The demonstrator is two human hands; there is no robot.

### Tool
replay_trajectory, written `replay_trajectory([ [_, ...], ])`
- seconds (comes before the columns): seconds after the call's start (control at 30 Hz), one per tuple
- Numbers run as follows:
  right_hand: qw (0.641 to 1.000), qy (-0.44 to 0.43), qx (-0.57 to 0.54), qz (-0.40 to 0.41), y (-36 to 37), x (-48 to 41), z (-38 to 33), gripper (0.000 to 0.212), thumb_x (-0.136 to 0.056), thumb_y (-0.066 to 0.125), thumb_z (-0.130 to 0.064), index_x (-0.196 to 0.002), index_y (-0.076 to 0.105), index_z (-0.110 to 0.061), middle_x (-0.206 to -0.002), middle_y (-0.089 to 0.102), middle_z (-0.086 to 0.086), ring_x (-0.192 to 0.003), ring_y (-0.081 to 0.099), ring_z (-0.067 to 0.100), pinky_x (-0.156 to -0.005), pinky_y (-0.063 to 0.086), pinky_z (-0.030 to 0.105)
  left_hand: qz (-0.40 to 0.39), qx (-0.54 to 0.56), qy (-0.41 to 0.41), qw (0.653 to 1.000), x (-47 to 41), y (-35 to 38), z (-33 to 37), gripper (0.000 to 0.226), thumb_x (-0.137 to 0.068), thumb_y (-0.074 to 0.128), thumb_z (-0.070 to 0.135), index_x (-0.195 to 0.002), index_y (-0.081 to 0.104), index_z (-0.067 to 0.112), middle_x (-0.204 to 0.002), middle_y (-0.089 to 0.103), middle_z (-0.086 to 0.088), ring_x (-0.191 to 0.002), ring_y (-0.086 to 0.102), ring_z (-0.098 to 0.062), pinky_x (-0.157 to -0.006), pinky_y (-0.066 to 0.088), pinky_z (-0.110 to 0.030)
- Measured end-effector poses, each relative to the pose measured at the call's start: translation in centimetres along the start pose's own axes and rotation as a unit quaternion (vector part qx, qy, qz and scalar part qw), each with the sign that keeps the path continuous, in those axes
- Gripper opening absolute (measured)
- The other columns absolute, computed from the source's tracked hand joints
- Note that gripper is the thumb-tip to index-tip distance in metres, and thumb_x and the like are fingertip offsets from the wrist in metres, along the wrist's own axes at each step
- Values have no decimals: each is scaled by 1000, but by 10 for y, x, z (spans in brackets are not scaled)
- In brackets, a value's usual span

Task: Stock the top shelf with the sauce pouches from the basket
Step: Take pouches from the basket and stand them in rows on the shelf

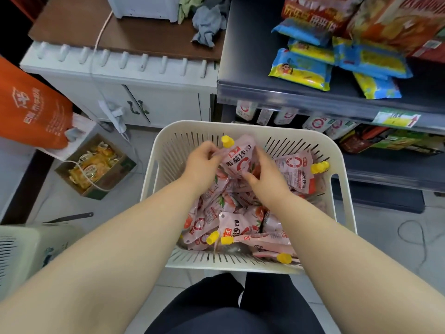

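Head view: left hand (201, 162) and right hand (266, 175) both curl their fingers round one pink pouch (240, 158) over the basket (183, 125). The pouch's length runs away from the person, yellow cap (227, 140) farthest. The basket sits on a tiled floor (375, 213) beside a dark shelf (252, 68).

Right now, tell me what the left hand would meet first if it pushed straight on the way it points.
The left hand grips the raised sauce pouch, so that pouch comes first. Past it, likely the far slotted wall of the basket, though depth is hard to judge.
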State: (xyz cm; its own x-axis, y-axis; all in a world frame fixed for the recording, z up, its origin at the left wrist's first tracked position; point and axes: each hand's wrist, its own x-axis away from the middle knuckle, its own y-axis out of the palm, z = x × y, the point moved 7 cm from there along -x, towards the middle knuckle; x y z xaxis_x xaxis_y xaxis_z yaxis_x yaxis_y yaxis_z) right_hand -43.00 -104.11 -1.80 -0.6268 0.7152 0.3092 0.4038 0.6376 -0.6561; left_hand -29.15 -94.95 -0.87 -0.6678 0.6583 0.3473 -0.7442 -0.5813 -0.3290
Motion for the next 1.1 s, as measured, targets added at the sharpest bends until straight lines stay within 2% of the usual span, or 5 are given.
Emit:
replay_trajectory([
  [0.13, 985, 15, -172, -3, -25, 2, -6, 72, -77, 75, -19, -139, 39, -28, -136, 50, -10, -121, 47, 7, -99, 38, 25, -34, -29, 72, 996, 5, 6, 28, 30, -91, 59, 21, -66, 43, 21, -62, 45, 5, -56, 44, -3, -49, 39, -15],
  [0.3, 946, 35, -312, -77, -30, 11, -14, 21, -82, 68, -5, -102, 67, -9, -92, 72, 1, -72, 70, 2, -64, 55, 16, -53, 110, 46, 991, 9, 1, 39, 17, -89, 62, 23, -72, 61, 25, -76, 69, 0, -73, 66, -18, -67, 55, -37],
  [0.4, 935, 58, -343, -69, -22, 17, -7, 11, -83, 68, -11, -93, 71, -8, -90, 74, 6, -79, 72, 17, -66, 57, 25, -81, 200, -29, 976, 14, 12, 25, 6, -87, 63, 24, -84, 69, 23, -89, 74, -5, -89, 70, -26, -83, 55, -43],
  [0.53, 934, 75, -342, -67, -10, 24, 4, 9, -86, 66, -19, -90, 71, -13, -88, 74, 4, -79, 72, 18, -65, 57, 27, -84, 218, -77, 969, 26, 23, 7, 9, -85, 65, 20, -82, 67, 12, -76, 74, -4, -71, 72, -20, -68, 58, -34],
  [1.1, 921, 84, -379, -23, -19, 41, 14, 9, -85, 67, -20, -92, 70, -16, -89, 75, 6, -80, 72, 21, -66, 58, 31, -80, 109, -7, 991, 44, 35, 8, 12, -82, 71, 14, -82, 73, 25, -91, 74, -5, -91, 70, -24, -85, 56, -41],
])
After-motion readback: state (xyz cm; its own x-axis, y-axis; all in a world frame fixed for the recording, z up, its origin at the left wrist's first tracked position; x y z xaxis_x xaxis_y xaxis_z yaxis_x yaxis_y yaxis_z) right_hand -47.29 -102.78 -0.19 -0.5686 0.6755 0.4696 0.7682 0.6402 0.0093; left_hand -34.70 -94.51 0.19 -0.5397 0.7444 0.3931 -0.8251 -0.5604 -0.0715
